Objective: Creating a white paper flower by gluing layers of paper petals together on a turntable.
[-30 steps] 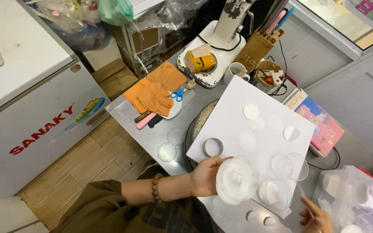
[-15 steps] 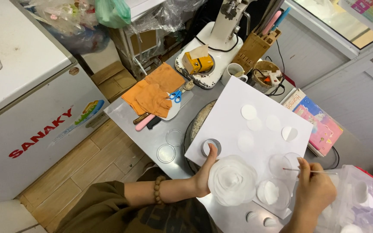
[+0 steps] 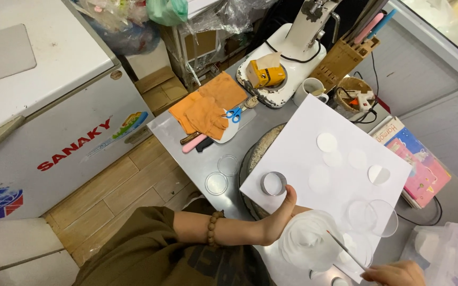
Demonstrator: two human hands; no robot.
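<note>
Holding the white flower [image 3: 307,241] on the white sheet [image 3: 314,159] near the metal ring [image 3: 273,183], left hand [image 3: 278,220] stays cupped while right hand [image 3: 393,273], newly lowered, pinches a thin stick [image 3: 345,250] touching its petals.

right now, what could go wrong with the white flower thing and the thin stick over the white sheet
1. The left hand cups the frilly white flower-shaped piece; a tighter grip might crush its petals.
2. The thin stick in the right hand points at it and could poke through.
3. The round metal ring cutter beside the thumb may get knocked.
</note>
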